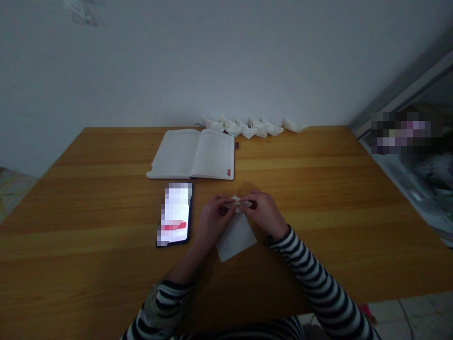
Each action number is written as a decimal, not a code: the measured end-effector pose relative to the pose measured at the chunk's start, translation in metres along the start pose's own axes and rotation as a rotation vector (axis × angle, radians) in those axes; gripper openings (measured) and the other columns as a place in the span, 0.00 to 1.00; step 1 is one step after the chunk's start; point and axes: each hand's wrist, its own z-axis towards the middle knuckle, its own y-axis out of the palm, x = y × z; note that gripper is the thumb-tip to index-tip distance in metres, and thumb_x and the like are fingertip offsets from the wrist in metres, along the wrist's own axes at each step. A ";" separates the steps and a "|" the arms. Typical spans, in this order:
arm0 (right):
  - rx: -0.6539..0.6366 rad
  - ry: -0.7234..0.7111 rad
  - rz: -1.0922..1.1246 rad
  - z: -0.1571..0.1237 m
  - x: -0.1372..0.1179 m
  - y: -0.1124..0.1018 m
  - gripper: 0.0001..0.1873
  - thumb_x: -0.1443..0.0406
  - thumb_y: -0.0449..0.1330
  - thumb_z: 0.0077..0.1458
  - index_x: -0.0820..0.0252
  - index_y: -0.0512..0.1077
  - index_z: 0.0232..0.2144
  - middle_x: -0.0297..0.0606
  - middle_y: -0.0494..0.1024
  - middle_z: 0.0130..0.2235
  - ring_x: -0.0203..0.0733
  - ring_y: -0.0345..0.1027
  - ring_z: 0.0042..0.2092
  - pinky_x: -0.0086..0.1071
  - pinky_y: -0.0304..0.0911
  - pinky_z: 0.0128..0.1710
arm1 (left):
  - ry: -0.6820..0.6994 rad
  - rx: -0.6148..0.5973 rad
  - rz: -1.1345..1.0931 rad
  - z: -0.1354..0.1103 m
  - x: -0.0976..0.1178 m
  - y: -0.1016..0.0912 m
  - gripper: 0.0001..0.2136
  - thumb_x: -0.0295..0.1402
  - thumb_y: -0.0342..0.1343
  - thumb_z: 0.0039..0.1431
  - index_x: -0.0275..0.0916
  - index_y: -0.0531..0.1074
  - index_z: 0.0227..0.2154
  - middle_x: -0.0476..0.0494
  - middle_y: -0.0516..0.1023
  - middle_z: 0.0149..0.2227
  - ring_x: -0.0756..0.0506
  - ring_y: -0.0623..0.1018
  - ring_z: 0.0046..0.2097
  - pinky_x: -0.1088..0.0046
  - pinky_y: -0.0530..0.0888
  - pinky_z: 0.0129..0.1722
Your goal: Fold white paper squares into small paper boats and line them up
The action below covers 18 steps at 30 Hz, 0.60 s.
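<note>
A small piece of folded white paper is pinched between my two hands, above the middle of the table. My left hand grips its left end with thumb and fingers. On the other side, my right hand pinches the right end the same way. Fingers cover part of the folds, so the full shape is hard to make out. Just below lies a flat white sheet of paper on the wood, set at an angle and partly under my hands.
An open notebook lies behind my hands on the wooden table. Several folded paper boats stand in a row along the wall. A phone with a lit screen lies left of my left hand.
</note>
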 end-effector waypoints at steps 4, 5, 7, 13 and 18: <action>0.028 -0.050 0.105 -0.001 0.006 -0.007 0.07 0.68 0.67 0.53 0.58 0.80 0.38 0.40 0.81 0.38 0.43 0.74 0.40 0.34 0.67 0.41 | 0.003 0.051 -0.061 0.001 0.004 -0.007 0.10 0.36 0.60 0.58 0.39 0.79 0.40 0.41 0.76 0.44 0.48 0.79 0.35 0.72 0.75 0.32; 0.026 -0.063 0.122 -0.001 0.009 -0.010 0.09 0.68 0.68 0.52 0.58 0.80 0.38 0.40 0.81 0.39 0.43 0.74 0.41 0.35 0.67 0.43 | 0.003 0.079 -0.070 0.001 0.006 -0.009 0.11 0.37 0.60 0.58 0.39 0.79 0.41 0.40 0.75 0.46 0.49 0.78 0.34 0.73 0.75 0.31; 0.010 -0.086 0.131 0.000 0.014 -0.014 0.11 0.70 0.70 0.49 0.58 0.80 0.38 0.40 0.81 0.40 0.42 0.74 0.42 0.35 0.67 0.44 | 0.004 0.145 -0.069 0.002 0.007 -0.014 0.13 0.38 0.60 0.58 0.39 0.78 0.44 0.41 0.72 0.48 0.51 0.76 0.32 0.74 0.74 0.30; 0.014 -0.084 -0.001 -0.001 0.019 -0.014 0.06 0.73 0.66 0.53 0.58 0.79 0.31 0.38 0.81 0.35 0.41 0.74 0.38 0.33 0.66 0.40 | 0.013 0.238 -0.035 0.002 0.004 -0.020 0.14 0.38 0.59 0.60 0.41 0.74 0.47 0.44 0.69 0.46 0.52 0.74 0.31 0.75 0.73 0.28; 0.197 -0.111 -0.164 0.015 0.015 -0.029 0.06 0.70 0.62 0.58 0.58 0.78 0.31 0.39 0.81 0.36 0.43 0.74 0.39 0.34 0.66 0.40 | 0.064 0.294 0.000 0.002 0.004 -0.019 0.11 0.34 0.57 0.61 0.40 0.74 0.45 0.44 0.69 0.48 0.53 0.74 0.32 0.76 0.72 0.26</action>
